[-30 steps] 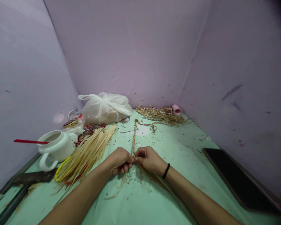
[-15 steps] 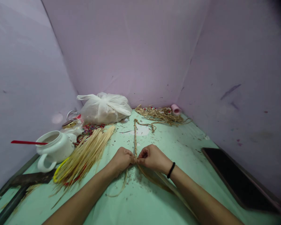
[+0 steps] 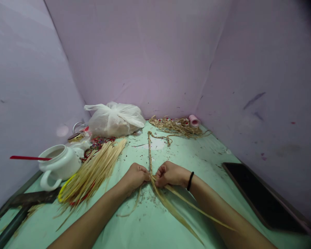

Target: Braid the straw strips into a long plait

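A thin braided cord of straw-like fibre runs away from me along the table and bends right at its far end. My left hand pinches the near end of the braid. Close beside it on the right, my right hand is closed on a loose fibre strand, which trails past the wrist. Another wide, pale strand hangs from the braid's end toward me between the forearms. A shorter strand curls below my left hand. A black band circles my right wrist.
Left lie a bundle of dry fibre strips, a white mug with a red stick, and a hammer-like tool. Behind are a white plastic bag, a heap of braided cords and a pink spool. A dark phone-like slab lies right.
My right hand has shifted slightly right, away from my left hand. The loose strands have swung into clearer view below it. My left hand keeps its pinch.
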Motion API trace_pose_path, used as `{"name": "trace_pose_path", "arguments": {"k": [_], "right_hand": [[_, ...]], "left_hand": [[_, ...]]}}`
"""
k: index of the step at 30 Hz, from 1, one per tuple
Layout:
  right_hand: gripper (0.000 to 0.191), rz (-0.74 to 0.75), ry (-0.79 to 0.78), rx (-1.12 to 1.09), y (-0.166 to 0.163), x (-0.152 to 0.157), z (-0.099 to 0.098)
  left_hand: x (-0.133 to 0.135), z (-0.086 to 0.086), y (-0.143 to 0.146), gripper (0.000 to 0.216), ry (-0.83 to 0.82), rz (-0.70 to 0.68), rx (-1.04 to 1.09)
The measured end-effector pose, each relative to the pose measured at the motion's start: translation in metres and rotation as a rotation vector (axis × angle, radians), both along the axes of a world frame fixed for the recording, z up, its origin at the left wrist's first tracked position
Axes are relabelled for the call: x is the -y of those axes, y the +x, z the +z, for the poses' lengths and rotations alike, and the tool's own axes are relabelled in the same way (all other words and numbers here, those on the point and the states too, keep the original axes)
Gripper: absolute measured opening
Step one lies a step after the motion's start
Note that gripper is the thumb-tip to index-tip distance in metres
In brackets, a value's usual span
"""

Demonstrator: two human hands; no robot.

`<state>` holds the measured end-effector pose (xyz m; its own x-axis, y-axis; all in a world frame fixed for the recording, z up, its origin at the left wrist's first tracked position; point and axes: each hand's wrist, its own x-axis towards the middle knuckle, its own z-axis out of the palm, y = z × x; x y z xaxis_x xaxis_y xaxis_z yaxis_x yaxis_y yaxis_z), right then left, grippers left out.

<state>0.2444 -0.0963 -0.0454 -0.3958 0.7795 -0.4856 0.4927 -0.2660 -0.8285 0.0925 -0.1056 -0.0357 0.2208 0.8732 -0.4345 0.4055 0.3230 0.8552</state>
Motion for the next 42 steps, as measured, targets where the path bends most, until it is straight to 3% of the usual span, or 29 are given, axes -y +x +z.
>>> {"name": "trace_pose_path", "arguments": {"k": [23,34,37,42], "right_hand": [[0.009,0.076,-0.018,0.010,0.000,0.000,0.002],[0.005,0.096,0.004,0.014,0.003,-0.001,0.000],[0.009,0.029,0.154,0.089,0.001,0.006,0.009],[0.015,0.030,0.595,0.455,-0.019,0.029,0.022]], "left_hand": [[-0.002,-0.006,0.000,0.007,0.032,-0.028,0.040],[0.001,0.000,0.002,0.009,0.022,-0.007,0.039],[0.002,0.002,0.002,0.013,0.019,0.011,0.009],[0.002,0.000,0.002,0.016,0.033,0.025,0.017]]}}
